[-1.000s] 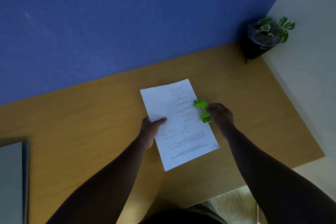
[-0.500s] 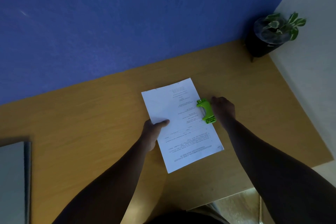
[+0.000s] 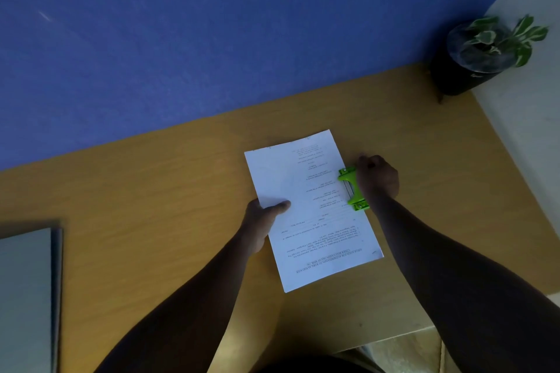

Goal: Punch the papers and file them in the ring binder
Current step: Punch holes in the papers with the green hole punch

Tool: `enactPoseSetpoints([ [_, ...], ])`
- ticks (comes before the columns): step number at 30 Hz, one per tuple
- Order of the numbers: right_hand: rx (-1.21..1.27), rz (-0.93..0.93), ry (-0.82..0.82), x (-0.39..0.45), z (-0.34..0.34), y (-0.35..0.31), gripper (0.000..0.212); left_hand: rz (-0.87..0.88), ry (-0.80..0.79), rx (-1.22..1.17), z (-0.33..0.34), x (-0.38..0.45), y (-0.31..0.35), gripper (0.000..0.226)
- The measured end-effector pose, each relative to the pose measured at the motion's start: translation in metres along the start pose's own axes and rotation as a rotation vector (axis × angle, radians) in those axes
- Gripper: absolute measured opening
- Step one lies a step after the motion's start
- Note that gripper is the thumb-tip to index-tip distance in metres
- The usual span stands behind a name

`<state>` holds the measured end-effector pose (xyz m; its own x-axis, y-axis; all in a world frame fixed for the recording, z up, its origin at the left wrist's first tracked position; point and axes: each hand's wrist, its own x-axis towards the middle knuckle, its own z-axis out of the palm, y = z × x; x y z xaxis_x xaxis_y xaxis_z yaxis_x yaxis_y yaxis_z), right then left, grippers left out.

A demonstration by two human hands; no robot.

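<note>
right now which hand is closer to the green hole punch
Right. The right hand rests on the green hole punch at the papers' right edge. The left hand pinches the papers' opposite edge, with the sheet's width between it and the punch.

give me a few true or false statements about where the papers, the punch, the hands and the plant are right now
1. The green hole punch sits on the right long edge of the papers. True.
2. The left hand is lifted clear of the papers. False: its thumb lies on the sheet at the left edge.
3. The right hand is on the hole punch. True.
4. The potted plant stands at the table's near left corner. False: it stands at the far right corner of the wooden table.
5. The papers are already in the ring binder. False: they lie on the table; a grey folder-like thing lies apart at the left edge.
</note>
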<state>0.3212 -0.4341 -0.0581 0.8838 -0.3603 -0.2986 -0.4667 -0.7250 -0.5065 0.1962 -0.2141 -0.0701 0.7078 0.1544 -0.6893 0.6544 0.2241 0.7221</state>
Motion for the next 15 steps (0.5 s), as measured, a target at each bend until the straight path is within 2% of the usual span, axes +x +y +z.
enactPoseSetpoints([
  [10, -0.071, -0.043, 0.085, 0.005, 0.01, 0.003, 0.037, -0.014, -0.024, -0.005, -0.003, 0.005, 0.0, 0.035],
  [15, -0.168, -0.149, 0.196, 0.007, 0.016, 0.005, 0.04, -0.009, -0.07, 0.017, -0.005, 0.006, 0.002, 0.039],
])
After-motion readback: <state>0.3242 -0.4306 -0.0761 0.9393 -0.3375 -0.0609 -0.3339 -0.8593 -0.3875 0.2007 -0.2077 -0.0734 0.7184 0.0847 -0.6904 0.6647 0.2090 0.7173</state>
